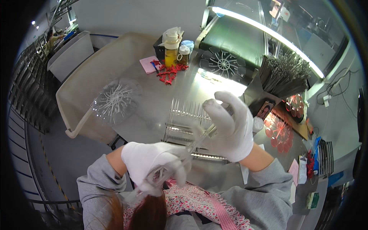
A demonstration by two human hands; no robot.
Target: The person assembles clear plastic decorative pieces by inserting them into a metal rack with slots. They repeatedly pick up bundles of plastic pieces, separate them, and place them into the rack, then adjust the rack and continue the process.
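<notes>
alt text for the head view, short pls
Two white-gloved hands, left hand and right hand, hold a clear plastic piece between them above a metal pin rack on a grey table. A clear round disc and red clips lie behind.

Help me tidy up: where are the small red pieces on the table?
In the head view, the small red pieces lie at the table's far side, beside the pink notepad, below the yellow bottle.
</notes>
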